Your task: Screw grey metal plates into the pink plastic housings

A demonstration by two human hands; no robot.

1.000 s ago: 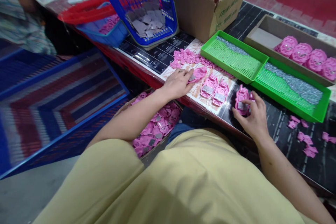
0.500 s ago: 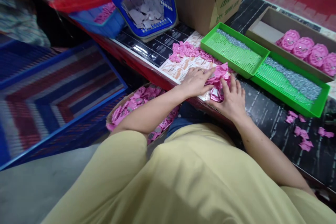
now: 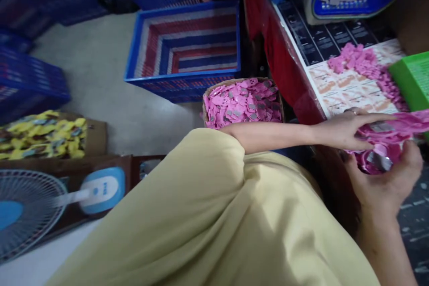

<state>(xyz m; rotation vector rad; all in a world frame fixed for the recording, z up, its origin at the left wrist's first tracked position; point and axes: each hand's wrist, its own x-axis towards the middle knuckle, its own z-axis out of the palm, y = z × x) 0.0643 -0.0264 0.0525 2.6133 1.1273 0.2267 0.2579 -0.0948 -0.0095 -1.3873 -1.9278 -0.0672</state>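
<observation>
My left hand [image 3: 345, 132] reaches to the table edge, fingers closed round a flat pink plastic piece [image 3: 415, 121] that shows a grey patch. Just below it, my right hand [image 3: 385, 187] curls round a rounded pink plastic part [image 3: 370, 167] with a shiny silver face. The two held pieces overlap in view, and I cannot tell whether they touch. Beyond the hands, a heap of small pink pieces [image 3: 360, 60] lies on the printed sheet [image 3: 330, 91] covering the table.
A box of pink pieces [image 3: 243, 105] stands on the floor beside the table. Behind it is a blue crate [image 3: 182, 78] with a striped lining. A green tray [image 3: 414, 69] and a blue basket [image 3: 351, 13] are on the table. At left are a fan [image 3: 30, 214] and yellow pieces [image 3: 50, 136].
My view has swung left and down, bringing the fan, yellow pieces and floor into sight. The hands are now raised round the pink pieces, where before they lay over them on the table.
</observation>
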